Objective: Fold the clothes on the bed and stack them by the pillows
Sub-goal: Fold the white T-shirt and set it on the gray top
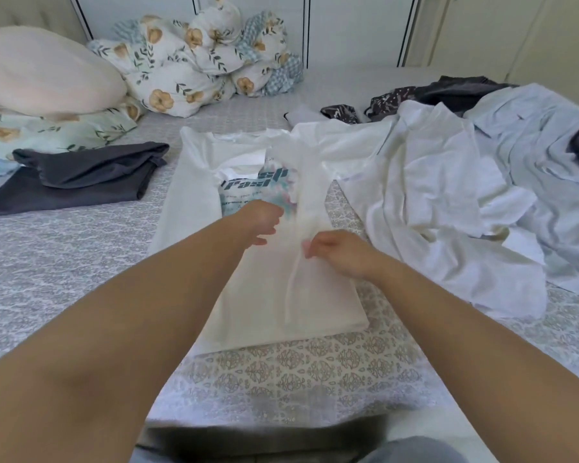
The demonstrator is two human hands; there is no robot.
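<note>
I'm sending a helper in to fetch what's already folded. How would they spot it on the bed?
Look to the cream pillow at the bed's left. Just in front of it lies the folded dark grey garment, flat and squared. It is the only dark piece there; the other dark clothes lie crumpled far right.

White printed T-shirt (268, 279) flat mid-bed, sides folded in — folded dark garments (77, 182) near pillows (44, 71), unfolded heap (465, 195) right

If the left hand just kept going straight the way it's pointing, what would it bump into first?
Probably the white T-shirt itself. The left hand points away from the person, low over the shirt's printed picture, so it would likely meet that printed part first. How high the hand is above the cloth is hard to tell.
</note>
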